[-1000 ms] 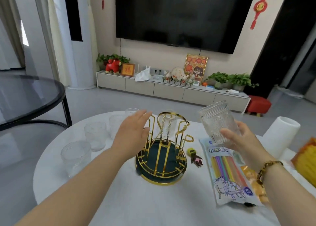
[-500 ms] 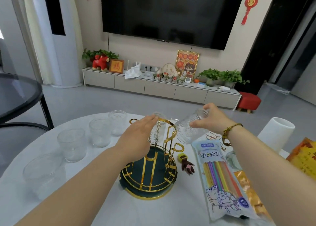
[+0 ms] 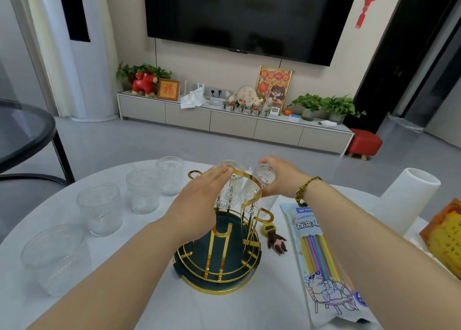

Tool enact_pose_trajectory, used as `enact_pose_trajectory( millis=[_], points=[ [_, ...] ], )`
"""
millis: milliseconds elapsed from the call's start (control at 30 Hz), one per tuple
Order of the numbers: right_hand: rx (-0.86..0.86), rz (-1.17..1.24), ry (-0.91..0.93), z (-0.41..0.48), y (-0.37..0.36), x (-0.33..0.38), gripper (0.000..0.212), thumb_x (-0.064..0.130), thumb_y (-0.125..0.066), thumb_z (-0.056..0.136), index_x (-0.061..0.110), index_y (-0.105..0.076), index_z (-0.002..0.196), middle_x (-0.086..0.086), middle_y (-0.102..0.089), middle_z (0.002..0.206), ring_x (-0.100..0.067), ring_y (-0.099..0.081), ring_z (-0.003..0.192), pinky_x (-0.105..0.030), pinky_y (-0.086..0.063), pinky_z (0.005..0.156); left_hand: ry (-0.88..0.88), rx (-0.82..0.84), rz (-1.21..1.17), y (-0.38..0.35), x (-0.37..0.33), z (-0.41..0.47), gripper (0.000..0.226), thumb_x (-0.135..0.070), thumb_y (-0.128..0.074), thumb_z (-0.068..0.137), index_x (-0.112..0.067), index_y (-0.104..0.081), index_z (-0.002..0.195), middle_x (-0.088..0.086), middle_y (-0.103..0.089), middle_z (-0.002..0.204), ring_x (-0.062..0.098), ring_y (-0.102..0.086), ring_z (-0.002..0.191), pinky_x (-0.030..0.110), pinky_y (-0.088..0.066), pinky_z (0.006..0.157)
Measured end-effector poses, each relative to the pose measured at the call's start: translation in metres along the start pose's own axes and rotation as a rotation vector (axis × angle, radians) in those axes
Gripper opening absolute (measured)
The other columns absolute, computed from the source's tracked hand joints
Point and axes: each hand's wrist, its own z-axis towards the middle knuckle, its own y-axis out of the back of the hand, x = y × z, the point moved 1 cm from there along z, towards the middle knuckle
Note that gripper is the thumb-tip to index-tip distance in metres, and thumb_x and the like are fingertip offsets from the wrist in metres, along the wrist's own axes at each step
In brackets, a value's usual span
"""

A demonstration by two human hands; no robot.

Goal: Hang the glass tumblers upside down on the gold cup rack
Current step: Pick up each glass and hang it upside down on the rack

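— What is carried by the worktop [image 3: 149, 304]?
— The gold cup rack [image 3: 219, 262] is seen at centre; four glass tumblers [image 3: 99, 208] at left; a small figure [image 3: 274, 240], straw packet [image 3: 324, 262], white cylinder [image 3: 404, 205] and orange box [image 3: 446, 232] at right.

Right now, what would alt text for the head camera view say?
A right hand lowers an upturned glass tumbler onto a gold cup rack while the left hand rests on the rack's top; four more tumblers wait on the white table.
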Motion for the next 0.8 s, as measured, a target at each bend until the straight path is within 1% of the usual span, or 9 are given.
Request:
enact_pose_trajectory(
  millis=[100,200,333,433,633,800],
  points=[
    [0.052,-0.098,0.039,0.003,-0.011,0.000,0.082,0.028,-0.074,0.066,0.020,-0.027,0.133,-0.009,-0.034,0.141,-0.027,-0.021,0.130,-0.044,-0.024,0.108,0.008,0.008,0.006,-0.002,0.002,0.000,0.087,0.014,-0.049,0.078,-0.029,-0.006,0.141,-0.008,-0.003,0.155,0.014,-0.003,0.142,0.032,-0.012,0.115],
    [0.083,-0.124,0.058,0.005,-0.021,-0.004,0.083,0.027,-0.073,0.067,0.023,-0.024,0.135,-0.006,-0.028,0.144,-0.026,-0.016,0.133,-0.044,-0.021,0.110,0.005,0.008,0.008,-0.003,0.004,0.001,0.087,0.013,-0.049,0.078,-0.030,-0.006,0.141,-0.009,-0.002,0.155,0.014,-0.002,0.142,0.033,-0.012,0.116],
    [0.084,-0.098,0.073,0.006,-0.026,-0.009,0.082,0.026,-0.072,0.068,0.025,-0.025,0.135,-0.005,-0.028,0.145,-0.026,-0.014,0.134,-0.045,-0.019,0.110,0.002,-0.002,0.012,-0.005,0.005,0.001,0.087,0.013,-0.049,0.078,-0.031,-0.006,0.140,-0.009,-0.002,0.155,0.014,-0.002,0.142,0.033,-0.013,0.115],
    [0.103,-0.127,0.093,0.007,-0.027,-0.010,0.081,0.025,-0.071,0.070,0.024,-0.024,0.136,-0.004,-0.029,0.145,-0.025,-0.016,0.133,-0.043,-0.019,0.110,0.001,-0.005,0.018,-0.008,0.006,0.002,0.087,0.011,-0.049,0.079,-0.031,-0.004,0.140,-0.010,-0.001,0.155,0.013,-0.001,0.142,0.032,-0.012,0.115],
    [0.105,-0.132,0.110,0.008,-0.029,-0.011,0.081,0.024,-0.070,0.070,0.024,-0.023,0.136,-0.003,-0.027,0.146,-0.026,-0.016,0.133,-0.042,-0.019,0.110,-0.029,-0.012,0.066,-0.010,0.010,0.002,0.083,0.001,-0.050,0.081,-0.033,-0.002,0.140,-0.011,-0.001,0.155,0.011,0.000,0.142,0.032,-0.009,0.115],
    [0.086,-0.117,0.071,-0.004,-0.023,-0.007,0.084,0.024,-0.070,0.071,0.021,-0.018,0.137,-0.006,-0.023,0.148,-0.027,-0.014,0.135,-0.042,-0.018,0.111,-0.058,0.031,0.114,-0.006,0.013,0.004,0.081,-0.013,-0.055,0.081,-0.030,-0.003,0.141,-0.008,-0.003,0.155,0.011,-0.001,0.142,0.032,-0.008,0.114]
  ],
)
